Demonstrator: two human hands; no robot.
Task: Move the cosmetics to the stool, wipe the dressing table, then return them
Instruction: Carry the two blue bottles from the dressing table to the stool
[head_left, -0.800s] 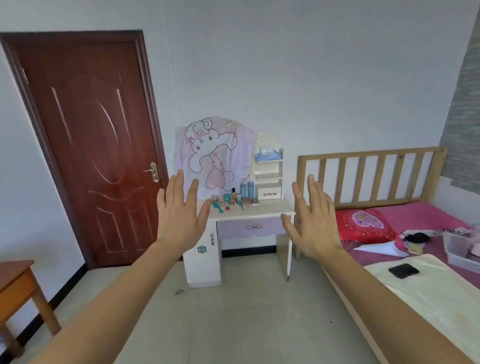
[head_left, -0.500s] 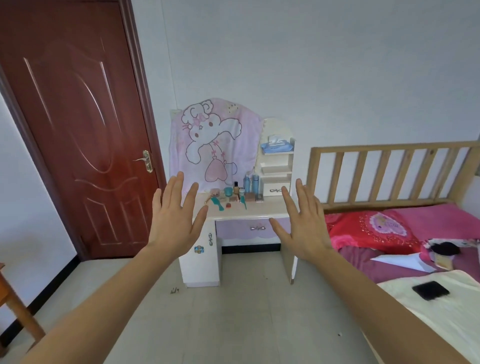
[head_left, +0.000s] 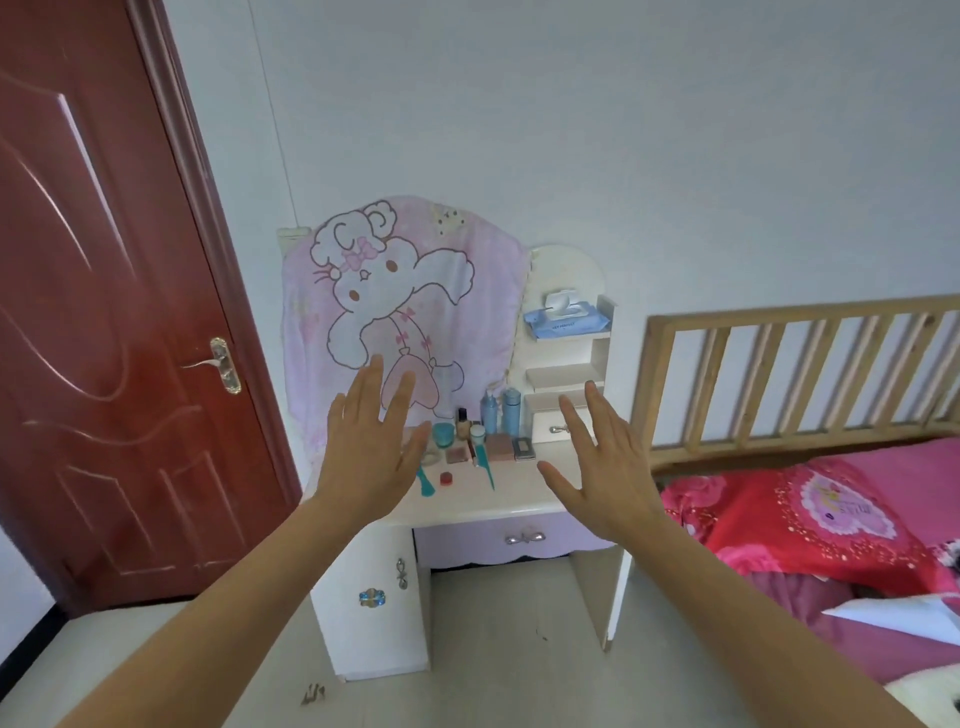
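In front of the table (head_left: 524, 496), the person's way closer than a moment ago, so it's just the approach, nothing shifted yet. The cosmetics (head_left: 480, 439) sit clustered at the table's back. Left hand (head_left: 371, 457) and right hand (head_left: 605, 470) are raised toward the table, each grip spread, holding nothing.
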